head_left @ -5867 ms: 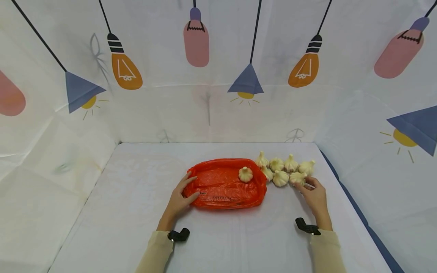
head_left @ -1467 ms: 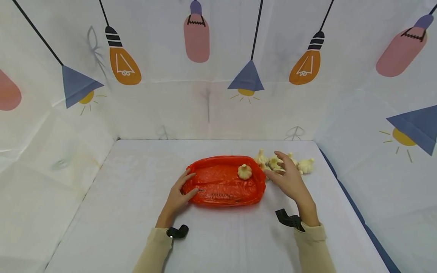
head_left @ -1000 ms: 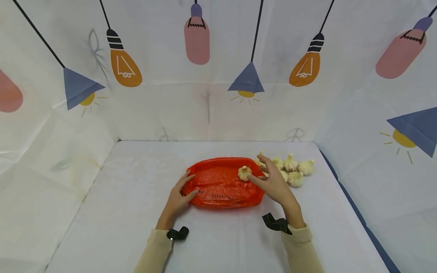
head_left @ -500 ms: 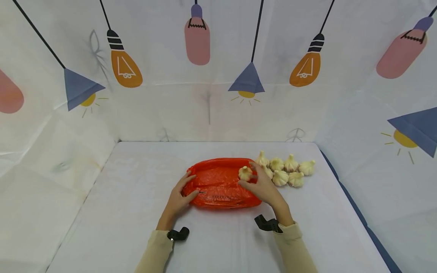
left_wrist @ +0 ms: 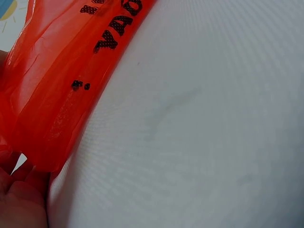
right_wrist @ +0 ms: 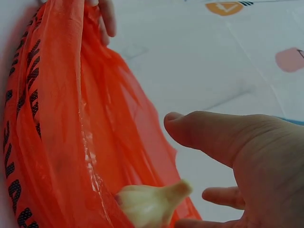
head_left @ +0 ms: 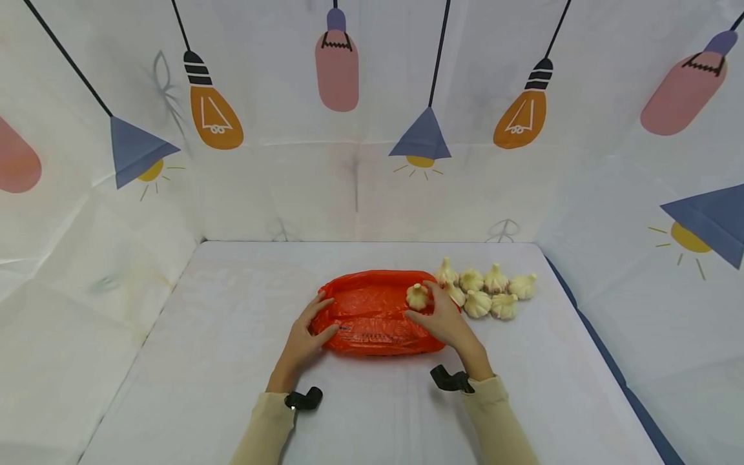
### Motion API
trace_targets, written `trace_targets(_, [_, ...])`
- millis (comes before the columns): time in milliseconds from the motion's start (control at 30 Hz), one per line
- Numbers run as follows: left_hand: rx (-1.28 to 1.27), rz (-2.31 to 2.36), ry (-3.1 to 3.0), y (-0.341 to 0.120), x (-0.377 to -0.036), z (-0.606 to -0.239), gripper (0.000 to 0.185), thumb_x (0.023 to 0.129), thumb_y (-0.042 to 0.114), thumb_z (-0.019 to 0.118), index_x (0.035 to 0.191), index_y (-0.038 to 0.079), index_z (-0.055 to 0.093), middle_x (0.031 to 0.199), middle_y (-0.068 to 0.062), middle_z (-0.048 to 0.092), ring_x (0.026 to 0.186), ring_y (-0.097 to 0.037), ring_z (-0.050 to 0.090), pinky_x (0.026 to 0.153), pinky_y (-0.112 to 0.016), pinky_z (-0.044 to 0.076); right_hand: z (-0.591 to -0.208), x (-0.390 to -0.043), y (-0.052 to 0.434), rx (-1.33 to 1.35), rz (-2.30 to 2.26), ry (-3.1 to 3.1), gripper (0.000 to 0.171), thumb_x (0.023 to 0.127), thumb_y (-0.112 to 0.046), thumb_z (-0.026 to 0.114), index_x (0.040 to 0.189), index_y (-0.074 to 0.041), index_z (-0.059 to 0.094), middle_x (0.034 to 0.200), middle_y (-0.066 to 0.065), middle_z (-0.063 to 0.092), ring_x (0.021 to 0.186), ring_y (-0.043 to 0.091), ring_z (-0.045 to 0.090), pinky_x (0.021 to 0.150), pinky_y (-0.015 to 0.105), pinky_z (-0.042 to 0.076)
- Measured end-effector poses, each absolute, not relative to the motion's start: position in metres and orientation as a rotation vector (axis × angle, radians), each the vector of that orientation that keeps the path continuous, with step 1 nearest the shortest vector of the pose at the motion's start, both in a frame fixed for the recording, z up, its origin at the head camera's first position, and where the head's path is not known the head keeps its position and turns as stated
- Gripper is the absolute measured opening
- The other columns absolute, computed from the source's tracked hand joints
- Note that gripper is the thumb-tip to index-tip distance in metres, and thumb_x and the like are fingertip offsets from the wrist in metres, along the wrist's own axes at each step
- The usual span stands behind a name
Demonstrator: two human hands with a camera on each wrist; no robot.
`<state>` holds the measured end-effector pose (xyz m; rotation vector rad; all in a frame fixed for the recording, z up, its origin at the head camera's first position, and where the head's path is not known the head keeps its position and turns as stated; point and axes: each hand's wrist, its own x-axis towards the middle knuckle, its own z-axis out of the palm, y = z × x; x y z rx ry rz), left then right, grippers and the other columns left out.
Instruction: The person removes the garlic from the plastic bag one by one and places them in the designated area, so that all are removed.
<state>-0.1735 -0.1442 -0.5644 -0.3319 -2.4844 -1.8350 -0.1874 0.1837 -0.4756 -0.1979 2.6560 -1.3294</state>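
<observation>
A red plastic bag (head_left: 367,303) lies spread on the table with its rim turned up, black lettering along its near side. My left hand (head_left: 303,337) grips the bag's left edge, with the fingers over the far part and the thumb on the near part. One garlic bulb (head_left: 416,297) sits inside the bag near its right end, stem up. Around that bulb my right hand (head_left: 449,324) is spread, fingertips beside it and thumb held apart. In the right wrist view a gap shows between the thumb (right_wrist: 204,135) and the garlic.
Several more garlic bulbs (head_left: 477,303) stand in two loose rows just right of the bag, close behind the right hand. White table (head_left: 232,290) surrounds the bag. A patterned cloth wall (head_left: 354,187) rises behind the table.
My right hand has left a bulb in the group on the right and come leftward over the bag's right end. The left hand and the bag have stayed in place.
</observation>
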Motion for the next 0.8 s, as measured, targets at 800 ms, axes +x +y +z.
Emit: trace_targets(800, [-0.345,-1.839,-2.479,-0.145,-0.174,-0.565,0.06,0.093,0.023,0.076,0.148,0.011,0.055,0.168,-0.006,0.032,0.158,-0.035,0.023,0.124,-0.063,0.022,-0.482,-0.211,0.162,-0.326,-1.242,2.65,0.076,0.092,-0.033,0.077,0.152,-0.002,0.042,0.15,0.017,0.052,0.129,0.034,0.057,0.103,0.052,0.052])
